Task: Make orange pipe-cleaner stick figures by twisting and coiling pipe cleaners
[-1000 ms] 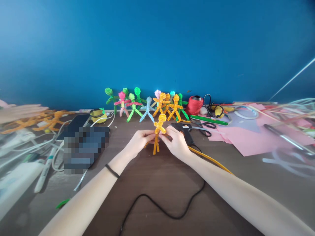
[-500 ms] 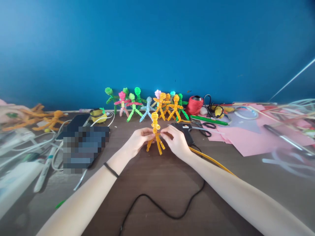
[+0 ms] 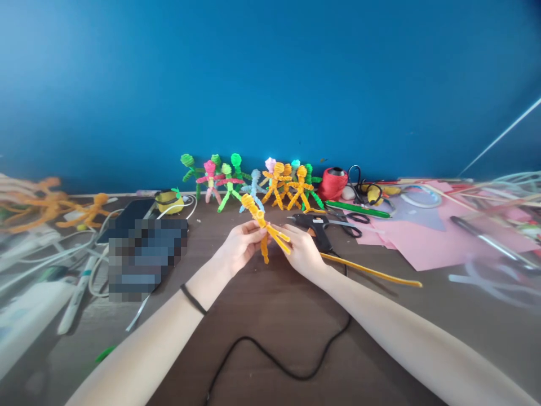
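An orange pipe-cleaner figure [image 3: 262, 226] hangs tilted above the brown table [image 3: 270, 316], its coiled head pointing up and left. My left hand [image 3: 239, 246] pinches its body from the left. My right hand [image 3: 303, 250] pinches its legs from the right. Both hands have their fingers closed on it. A loose orange pipe cleaner [image 3: 372, 272] lies on the table just right of my right hand.
A row of coloured pipe-cleaner figures [image 3: 253, 183] stands against the blue wall. A black glue gun [image 3: 315, 224] lies behind my right hand, its cord [image 3: 279, 361] looping toward me. Red yarn [image 3: 333, 182], scissors [image 3: 353, 220], pink paper [image 3: 422, 237] right; phone, cables [image 3: 84, 254] left.
The figure has tipped from upright to leaning left, its legs swinging toward my right hand. The loose orange pipe cleaner now lies flatter on the table to the right.
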`<state>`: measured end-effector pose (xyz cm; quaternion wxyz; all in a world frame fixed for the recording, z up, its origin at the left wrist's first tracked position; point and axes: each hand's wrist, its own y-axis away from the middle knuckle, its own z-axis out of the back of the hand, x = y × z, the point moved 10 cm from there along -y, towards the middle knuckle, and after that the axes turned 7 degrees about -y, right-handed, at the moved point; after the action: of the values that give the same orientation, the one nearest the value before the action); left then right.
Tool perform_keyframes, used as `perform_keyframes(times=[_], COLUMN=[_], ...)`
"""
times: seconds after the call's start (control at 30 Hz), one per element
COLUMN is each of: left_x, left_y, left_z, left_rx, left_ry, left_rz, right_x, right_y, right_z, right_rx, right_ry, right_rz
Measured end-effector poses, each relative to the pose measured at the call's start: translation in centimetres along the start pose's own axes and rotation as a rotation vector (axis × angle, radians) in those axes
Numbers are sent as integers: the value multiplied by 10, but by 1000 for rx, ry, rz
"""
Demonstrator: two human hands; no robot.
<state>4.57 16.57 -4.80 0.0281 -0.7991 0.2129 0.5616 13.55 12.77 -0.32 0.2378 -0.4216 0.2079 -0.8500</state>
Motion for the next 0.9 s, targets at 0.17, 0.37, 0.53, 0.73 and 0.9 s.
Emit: perform_keyframes(times=[0.17, 0.37, 0.53, 0.73, 0.9], left_x=[-1, 1, -3, -5, -5], left_y=[3, 7, 6, 9, 9], left_z=[-3, -6, -1, 1, 4], left_rx=[-6, -12, -54, -84, -110], left_ry=[77, 61, -20, -108, -164], left_rz=[-2, -1, -76, -120, -120], right_x=[5, 1, -1, -7, -6], right_y=[3, 5, 7, 9, 10], right_z=[-13, -19, -24, -28, -26], right_rx=[56, 109, 166, 238, 240], right_ry=[312, 408, 439, 485, 470], right_rz=[53, -4, -64, -145, -158])
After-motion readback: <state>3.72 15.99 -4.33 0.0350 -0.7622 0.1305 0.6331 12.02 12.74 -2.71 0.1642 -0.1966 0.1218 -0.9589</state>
